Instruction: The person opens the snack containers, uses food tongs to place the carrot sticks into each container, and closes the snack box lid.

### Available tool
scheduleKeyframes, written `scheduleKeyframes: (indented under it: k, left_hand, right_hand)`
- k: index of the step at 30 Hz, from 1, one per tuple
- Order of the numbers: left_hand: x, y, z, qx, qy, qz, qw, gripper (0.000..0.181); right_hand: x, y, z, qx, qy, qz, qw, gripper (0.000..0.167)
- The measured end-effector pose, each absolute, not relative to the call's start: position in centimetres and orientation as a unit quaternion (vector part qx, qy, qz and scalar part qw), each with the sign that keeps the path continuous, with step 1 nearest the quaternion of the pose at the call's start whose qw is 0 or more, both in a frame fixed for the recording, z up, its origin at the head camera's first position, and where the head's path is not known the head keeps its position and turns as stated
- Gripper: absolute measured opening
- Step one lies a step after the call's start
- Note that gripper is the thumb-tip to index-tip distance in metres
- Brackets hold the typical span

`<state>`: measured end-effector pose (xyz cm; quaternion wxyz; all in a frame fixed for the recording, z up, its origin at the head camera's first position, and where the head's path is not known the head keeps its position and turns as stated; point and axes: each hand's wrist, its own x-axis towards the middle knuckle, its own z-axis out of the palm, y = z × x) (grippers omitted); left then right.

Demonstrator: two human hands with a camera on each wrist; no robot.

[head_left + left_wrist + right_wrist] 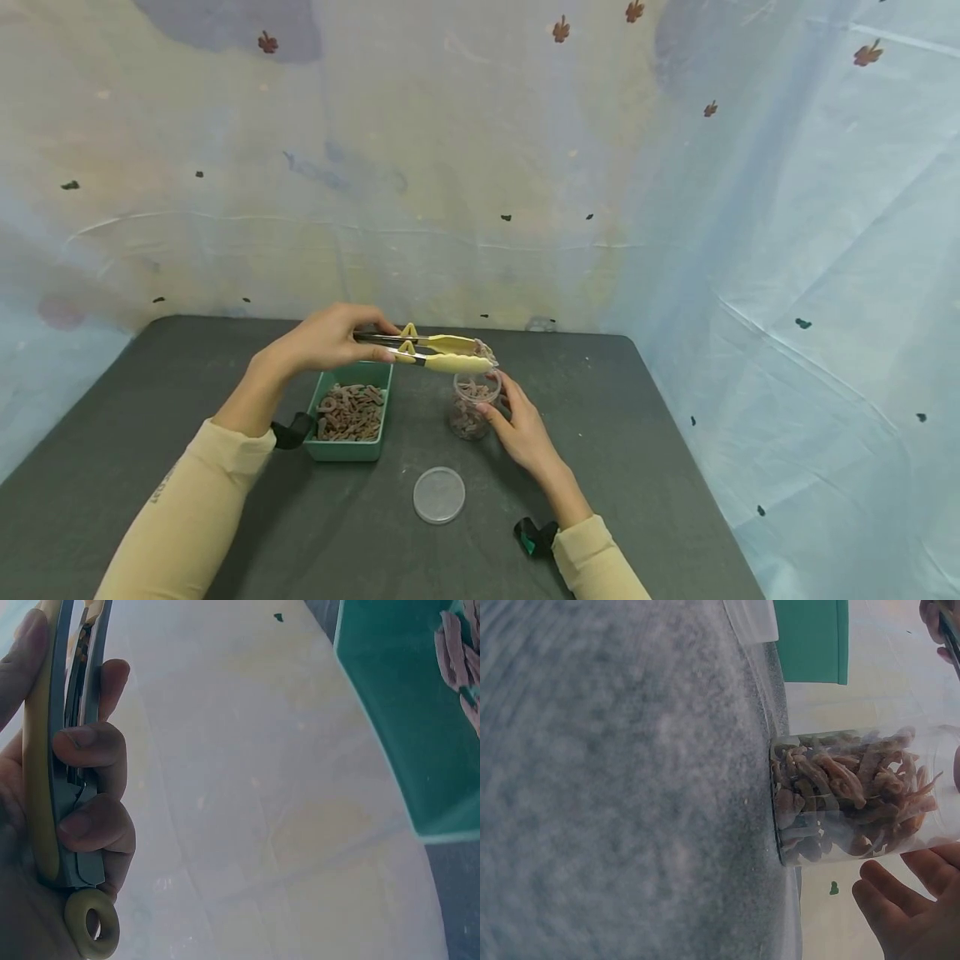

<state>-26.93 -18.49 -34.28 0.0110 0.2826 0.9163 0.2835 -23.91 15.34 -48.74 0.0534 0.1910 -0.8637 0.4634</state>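
Observation:
My left hand (341, 337) grips a pair of yellow-tipped tongs (453, 364); in the left wrist view its fingers curl round the tongs' handles (41, 765). Brown dried strips (483, 351) are pinched at the tongs' tips, just above the mouth of a clear plastic jar (468, 423). The jar stands upright on the table, partly filled with similar strips (847, 791). My right hand (528, 433) holds the jar near its rim from the right, thumb in front and fingers behind.
A green rectangular container (345, 452) with many brown strips (351, 412) stands left of the jar, under my left forearm. A clear round lid (439, 496) lies on the dark table (360, 533) in front. A patterned sheet (450, 167) hangs behind the table.

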Motion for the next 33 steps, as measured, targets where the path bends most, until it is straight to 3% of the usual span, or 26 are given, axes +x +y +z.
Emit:
scheduleKeyframes:
  k: [23, 33]
  left_hand:
    - [-27.5, -17.3, -35.4, 0.281, 0.924, 0.256, 0.05, 0.037]
    - [-27.4, -17.4, -35.6, 0.275, 0.929, 0.241, 0.063, 0.046]
  right_hand:
    - [-23.8, 15.5, -48.6, 0.193, -0.865, 0.46, 0.055, 0.071]
    - [-23.8, 15.5, -48.7, 0.196, -0.865, 0.457, 0.061, 0.069]
